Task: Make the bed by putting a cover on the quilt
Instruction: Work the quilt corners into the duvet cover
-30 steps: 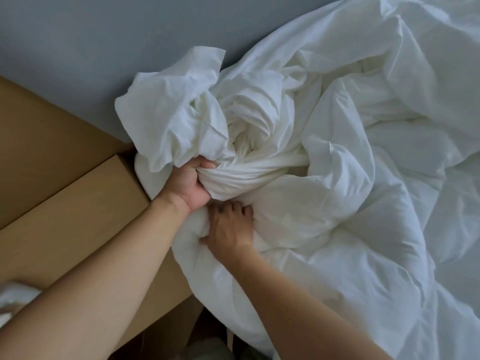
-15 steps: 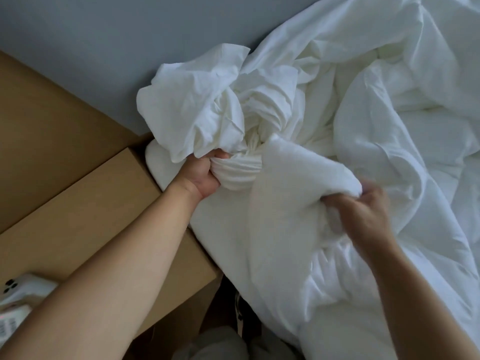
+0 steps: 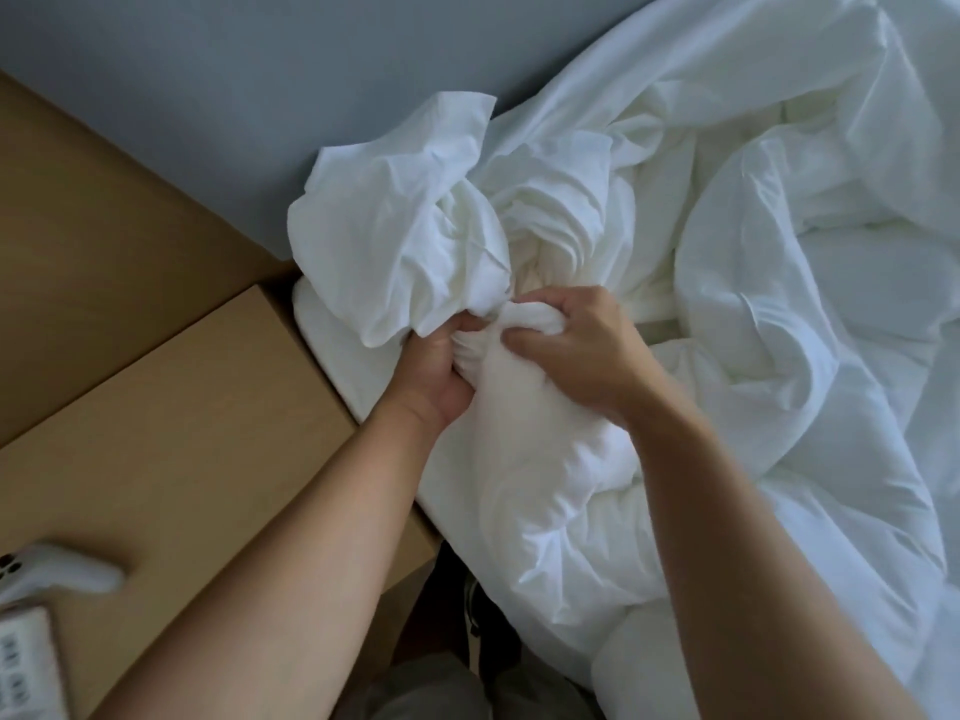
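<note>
A thin white quilt cover (image 3: 395, 236) lies bunched in a crumpled mass at the bed's left corner, against the grey wall. Below and to the right of it spreads the thick white quilt (image 3: 779, 407), puffy and folded. My left hand (image 3: 441, 371) grips a gathered neck of the white fabric from below. My right hand (image 3: 576, 345) meets it from the right, its fingers curled round a wad of the same fabric. Where cover ends and quilt begins between the two hands is hidden in the folds.
A tan wooden bedside cabinet (image 3: 171, 449) stands left of the bed, with a white phone (image 3: 57, 569) and a white box (image 3: 26, 667) near its front-left edge. The grey wall (image 3: 311, 70) runs along the back. My grey-clad legs (image 3: 441, 688) show at the bottom.
My right hand has let go of the quilt fold farther right and come left to grip the fabric beside my left hand. The left hand keeps its hold.
</note>
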Available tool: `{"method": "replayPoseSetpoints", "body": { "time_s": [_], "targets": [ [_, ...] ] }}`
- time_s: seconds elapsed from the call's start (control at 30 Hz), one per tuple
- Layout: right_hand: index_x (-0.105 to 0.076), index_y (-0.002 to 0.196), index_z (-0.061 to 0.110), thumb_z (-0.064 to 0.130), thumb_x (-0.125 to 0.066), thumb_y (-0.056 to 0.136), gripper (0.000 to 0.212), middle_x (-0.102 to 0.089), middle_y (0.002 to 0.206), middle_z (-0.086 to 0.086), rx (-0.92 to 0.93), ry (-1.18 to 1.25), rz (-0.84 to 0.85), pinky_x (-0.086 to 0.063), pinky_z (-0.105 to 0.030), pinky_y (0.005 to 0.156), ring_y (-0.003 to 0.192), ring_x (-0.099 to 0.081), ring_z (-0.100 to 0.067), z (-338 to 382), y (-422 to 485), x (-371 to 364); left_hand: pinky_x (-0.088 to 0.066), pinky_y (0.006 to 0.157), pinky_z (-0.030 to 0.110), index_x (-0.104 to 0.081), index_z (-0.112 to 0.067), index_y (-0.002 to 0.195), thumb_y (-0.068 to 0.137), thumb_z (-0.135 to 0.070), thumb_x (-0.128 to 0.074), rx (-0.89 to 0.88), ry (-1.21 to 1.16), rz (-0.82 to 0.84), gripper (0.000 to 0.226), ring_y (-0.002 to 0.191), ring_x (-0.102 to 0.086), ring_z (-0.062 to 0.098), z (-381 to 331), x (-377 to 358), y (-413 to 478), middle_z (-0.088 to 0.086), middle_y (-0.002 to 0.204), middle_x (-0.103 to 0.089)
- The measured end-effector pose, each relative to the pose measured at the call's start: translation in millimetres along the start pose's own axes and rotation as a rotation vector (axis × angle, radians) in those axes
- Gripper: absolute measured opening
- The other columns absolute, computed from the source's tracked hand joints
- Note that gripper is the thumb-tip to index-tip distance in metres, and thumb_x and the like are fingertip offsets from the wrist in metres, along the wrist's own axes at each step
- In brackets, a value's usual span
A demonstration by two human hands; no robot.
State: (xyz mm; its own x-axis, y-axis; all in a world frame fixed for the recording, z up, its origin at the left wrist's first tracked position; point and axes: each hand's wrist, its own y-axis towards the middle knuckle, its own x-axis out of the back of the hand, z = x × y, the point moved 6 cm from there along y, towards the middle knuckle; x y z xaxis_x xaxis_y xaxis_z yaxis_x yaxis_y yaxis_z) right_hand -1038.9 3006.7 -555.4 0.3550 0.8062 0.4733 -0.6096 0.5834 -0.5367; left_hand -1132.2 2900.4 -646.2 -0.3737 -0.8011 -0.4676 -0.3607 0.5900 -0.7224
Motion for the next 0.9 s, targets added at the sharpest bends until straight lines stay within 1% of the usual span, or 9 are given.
{"method": "replayPoseSetpoints", "body": {
  "time_s": [0.03,0.1,0.27,0.43,0.57,0.63,0.73,0.83,0.9],
  "targets": [
    [-0.077,0.103,0.027,0.025,-0.075,0.085,0.017,-0.075,0.092,0.004,0.004,0.079,0.065,-0.06,-0.035,0.077,0.087,-0.071,-0.014,0.2,-2.2,0.0,-0.053,0.093,0.048,-0.066,-0.002,0.105,0.076,-0.01,-0.062,0.014,0.016,0.003,0.03,0.097,-0.064,0.033,1.1,1.1,0.4,0.022,0.108,-0.062],
    [-0.077,0.1,0.026,0.025,-0.076,0.088,0.012,-0.075,0.091,0.004,0.009,0.168,0.122,-0.06,-0.031,0.073,0.084,-0.071,-0.01,-3.0,-5.0,-2.7,-0.054,0.089,0.043,-0.063,-0.001,0.11,0.069,-0.01,-0.062,0.036,0.012,0.027,0.042,0.096,-0.064,0.032,3.7,2.0,0.5,0.022,0.111,-0.061],
    [-0.067,0.094,0.022,0.029,-0.073,0.09,0.01,-0.068,0.084,0.01,0.043,0.176,-0.113,-0.051,-0.02,0.068,0.073,-0.062,0.0,-10.5,8.3,5.1,-0.049,0.102,0.05,-0.058,0.004,0.132,0.073,-0.008,-0.068,-0.018,-0.015,0.11,0.061,0.124,-0.057,0.043,5.5,3.7,4.8,0.028,0.136,-0.057],
    [-0.066,0.088,0.023,0.026,-0.072,0.088,0.007,-0.067,0.078,0.011,0.02,0.151,-0.234,-0.048,-0.02,0.067,0.071,-0.061,-0.001,-10.9,13.6,3.1,-0.055,0.091,0.042,-0.057,0.001,0.134,0.063,-0.012,-0.075,-0.014,-0.031,0.149,0.074,0.114,-0.061,0.035,1.6,0.2,2.8,0.021,0.127,-0.062],
    [-0.069,0.09,0.017,0.026,-0.072,0.087,0.01,-0.067,0.079,0.011,-0.018,0.105,-0.348,-0.041,-0.007,0.059,0.074,-0.061,-0.002,-11.4,16.2,6.9,-0.051,0.097,0.044,-0.059,-0.002,0.131,0.071,-0.004,-0.075,-0.039,-0.018,0.218,0.062,0.115,-0.062,0.032,-1.1,-1.7,3.6,0.017,0.124,-0.065],
    [-0.07,0.095,0.015,0.025,-0.071,0.088,0.013,-0.068,0.083,0.009,-0.039,0.077,-0.366,-0.039,-0.008,0.059,0.076,-0.061,-0.005,-9.3,19.6,6.5,-0.049,0.102,0.045,-0.058,-0.005,0.131,0.068,-0.006,-0.082,-0.007,-0.056,0.361,0.067,0.118,-0.061,0.032,-2.4,0.4,1.2,0.017,0.125,-0.064],
    [-0.072,0.1,0.015,0.022,-0.07,0.086,0.016,-0.071,0.091,0.003,-0.049,0.004,-0.319,-0.039,-0.016,0.056,0.083,-0.062,-0.015,-1.7,28.9,-1.2,-0.044,0.109,0.047,-0.054,-0.004,0.134,0.067,-0.005,-0.083,0.119,-0.097,0.603,0.073,0.127,-0.056,0.033,-7.9,23.9,-5.9,0.016,0.132,-0.062],
    [-0.068,0.101,0.017,0.024,-0.07,0.084,0.019,-0.069,0.091,0.002,-0.061,-0.051,-0.24,-0.037,-0.015,0.052,0.084,-0.062,-0.017,1.7,38.5,-9.2,-0.039,0.114,0.046,-0.063,-0.013,0.131,0.076,0.016,-0.061,0.119,0.051,0.697,0.063,0.134,-0.051,0.028,-24.3,44.3,-7.6,0.008,0.134,-0.063],
    [-0.067,0.101,0.018,0.027,-0.072,0.084,0.02,-0.068,0.09,0.005,-0.08,-0.031,-0.2,-0.041,-0.016,0.057,0.083,-0.062,-0.016,0.3,41.0,-8.7,-0.044,0.111,0.04,-0.069,-0.017,0.127,0.084,0.005,-0.066,0.145,0.055,0.737,0.048,0.129,-0.057,0.021,-31.1,45.0,-5.5,0.004,0.131,-0.066]
  ]
}}
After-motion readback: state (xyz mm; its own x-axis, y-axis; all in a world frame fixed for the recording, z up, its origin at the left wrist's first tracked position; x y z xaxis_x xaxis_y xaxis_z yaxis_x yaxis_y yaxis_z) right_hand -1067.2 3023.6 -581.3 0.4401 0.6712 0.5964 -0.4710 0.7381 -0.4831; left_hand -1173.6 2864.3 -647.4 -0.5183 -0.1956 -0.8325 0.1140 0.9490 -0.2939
